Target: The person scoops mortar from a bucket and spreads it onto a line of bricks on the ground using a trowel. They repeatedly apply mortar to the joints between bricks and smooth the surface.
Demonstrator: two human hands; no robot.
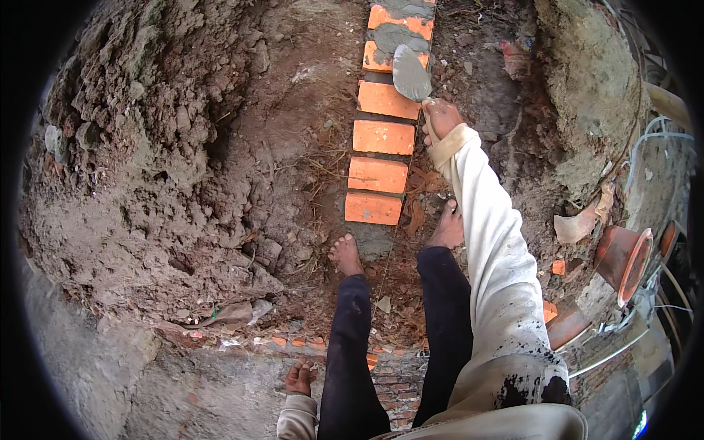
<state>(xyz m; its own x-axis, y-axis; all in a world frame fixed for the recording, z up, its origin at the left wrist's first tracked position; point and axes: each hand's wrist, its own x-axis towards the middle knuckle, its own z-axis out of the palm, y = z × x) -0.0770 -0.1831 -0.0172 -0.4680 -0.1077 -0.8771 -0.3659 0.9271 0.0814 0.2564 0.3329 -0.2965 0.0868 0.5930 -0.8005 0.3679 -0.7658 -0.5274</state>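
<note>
My right hand (441, 117) is closed round the handle of a trowel. The trowel's grey, rounded blade (411, 74) lies over the edge of an orange brick (387, 99). Several bricks form a row running away from my feet, with dark gaps between them. Wet grey mortar (398, 38) is spread on the far bricks. The nearest brick (372, 208) lies just ahead of my feet, with a grey mortar patch (372, 240) on the near side of it. My left hand (300, 378) hangs low beside my left leg, fingers curled, with nothing seen in it.
A thin string line (391, 253) runs along the row's right side. Heaped soil (158, 147) rises on the left. At right lie a clay pipe (623, 262), a broken shard (576, 224) and pale tubing (609, 357). Behind my feet the ground drops at a brick edge (297, 342).
</note>
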